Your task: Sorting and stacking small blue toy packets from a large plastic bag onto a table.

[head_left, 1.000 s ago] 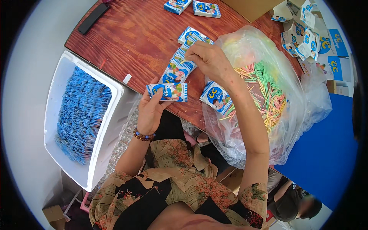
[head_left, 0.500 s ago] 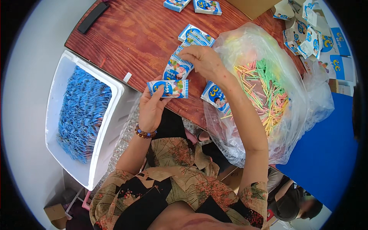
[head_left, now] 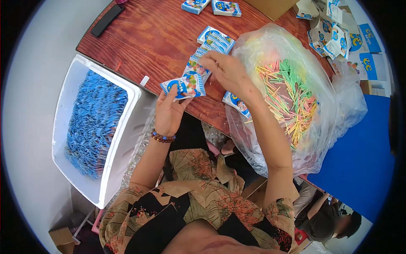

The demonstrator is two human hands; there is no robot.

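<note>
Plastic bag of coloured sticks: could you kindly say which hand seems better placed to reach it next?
Probably the right hand: it is nearer the plastic bag, its forearm overlapping it in view; the left hand is farther off, holding a packet.

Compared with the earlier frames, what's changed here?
The left hand has moved its packet slightly away from the body, toward the packet row, tilting its right end up. The right hand, curled over the row a second ago, now looks more open, though blurred. Unchanged: the left hand's hold, the bag, the tub.
</note>
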